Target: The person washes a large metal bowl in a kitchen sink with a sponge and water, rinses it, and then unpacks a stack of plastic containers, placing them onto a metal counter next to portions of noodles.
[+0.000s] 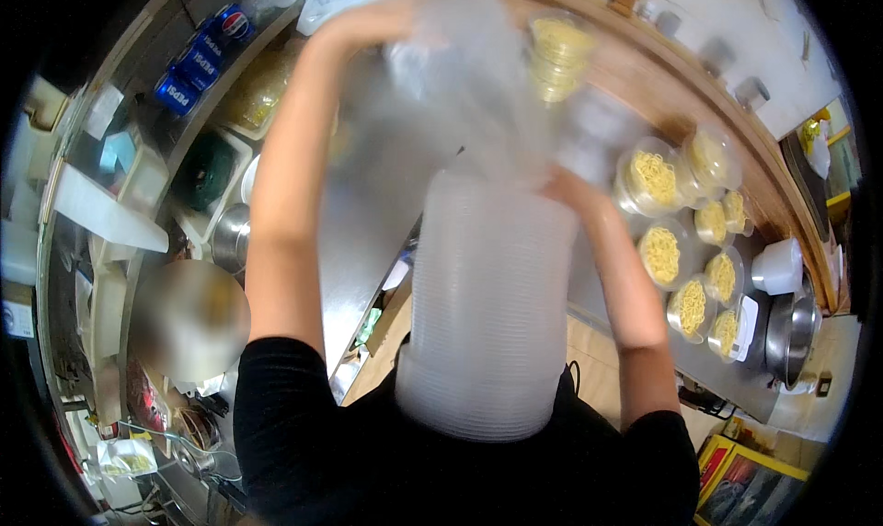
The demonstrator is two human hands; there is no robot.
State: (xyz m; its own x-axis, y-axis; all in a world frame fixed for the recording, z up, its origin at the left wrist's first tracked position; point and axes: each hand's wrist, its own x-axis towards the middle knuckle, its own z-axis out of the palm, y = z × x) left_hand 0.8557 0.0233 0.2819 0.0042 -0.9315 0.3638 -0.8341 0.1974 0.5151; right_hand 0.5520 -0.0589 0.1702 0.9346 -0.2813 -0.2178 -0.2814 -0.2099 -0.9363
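A tall nested stack of translucent plastic containers (490, 298) leans against my black shirt, its near end at my chest. At its far end a clear plastic bag (476, 64) stretches upward, smeared by motion. My left hand (412, 15) is at the upper part of this bag and appears to grip it; blur hides the fingers. My right hand (564, 187) is at the upper right side of the stack, around its far end, with the fingertips hidden by plastic.
Noodle-filled clear tubs (661, 253) stand on the right of the metal counter (365, 215), with a taller noodle stack (560, 53) farther back. Pepsi cans (200, 60) line the left shelf. A steel bowl (790, 340) and a white container (778, 265) sit far right.
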